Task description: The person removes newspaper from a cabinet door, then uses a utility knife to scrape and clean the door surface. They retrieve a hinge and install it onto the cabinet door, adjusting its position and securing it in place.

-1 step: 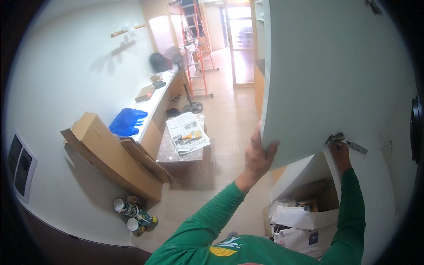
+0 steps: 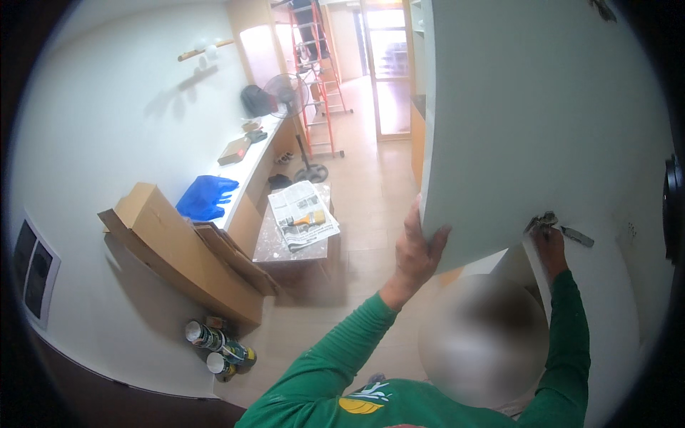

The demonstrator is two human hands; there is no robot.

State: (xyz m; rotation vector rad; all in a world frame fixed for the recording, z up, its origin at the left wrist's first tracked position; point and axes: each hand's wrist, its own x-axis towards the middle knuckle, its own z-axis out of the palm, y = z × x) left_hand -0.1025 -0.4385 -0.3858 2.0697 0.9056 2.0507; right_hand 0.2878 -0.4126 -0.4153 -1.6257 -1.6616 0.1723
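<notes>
Door panel, pale grey-green and broad, filling the upper right of the view, raised off the floor and tilted a little. Carried at its lower corner by the left hand – grip closed, thumb on the near face and fingers wrapped behind the edge. Not hanging by itself, as far as can be judged, with the weight seemingly on that hand.

Off to the left, well apart from the panel: flattened cardboard boxes leaning on the white wall, a long counter along that wall, an orange ladder in the far doorway, and a standing fan just beside it. Lower and nearer, a small stone tabletop spread with newspaper; a blue bag on the counter end; a few paint cans lying at the foot of the boxes.

Smallest, and the heart of the work: a metal hinge at the panel's right edge, with a flat grey strip poking out beside it. Right hand pressed up against it from below, fingers bunched – impossible to tell whether clamped on the hinge itself or on a small tool (too tiny and half hidden).

Judged midway: panel lifted and lined up at the hinge side, fixing at the hinge apparently unfinished, support by hand not yet given up.
</notes>
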